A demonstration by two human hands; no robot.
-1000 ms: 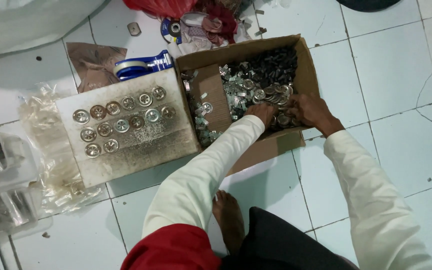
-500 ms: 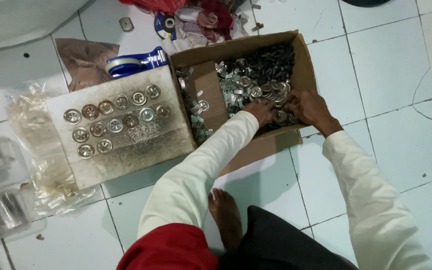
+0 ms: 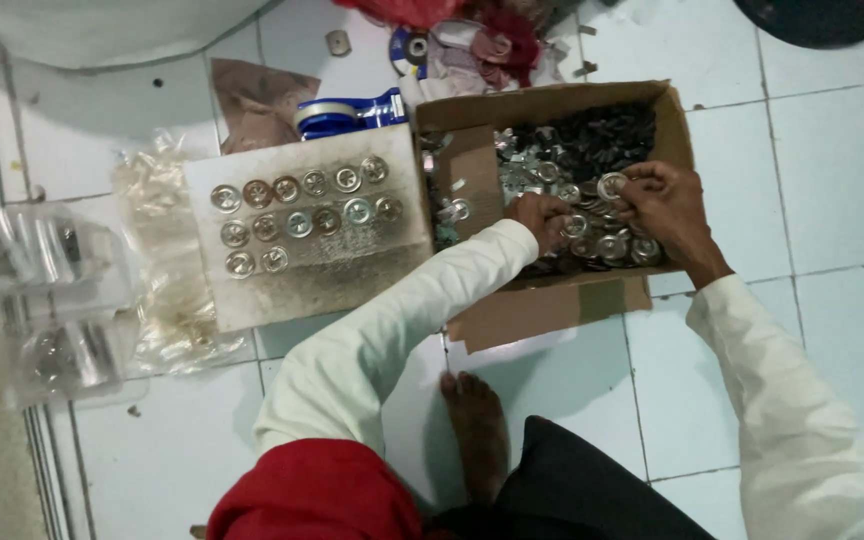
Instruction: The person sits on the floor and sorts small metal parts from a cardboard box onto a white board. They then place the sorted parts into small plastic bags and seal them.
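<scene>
White tiled floor [image 3: 822, 170], carrying everything here. Cardboard box [image 3: 672, 110], open-topped, flaps down, around both hands; light and soft-walled by the look of it, best moved by its base rather than a flap. Flat board [image 3: 332, 275], pale and stained, well to the left of the hands, holding three rows of round metal discs [image 3: 299, 224] laid singly. Clear plastic bags [image 3: 167, 290], crumpled, beyond the board, farthest from the hands. Blue tape dispenser [image 3: 347, 112], above the board, near the box corner. Heap of metal discs [image 3: 592, 235] inside the box, directly under the hands: small, stiff, shiny, likely light one by one and slippery on the face, so best pinched by the rim. Left hand [image 3: 542, 215] curled down into the heap, contents not discernible. Right hand [image 3: 662, 205] just beside it, fingertips closed on one disc [image 3: 612, 185].
</scene>
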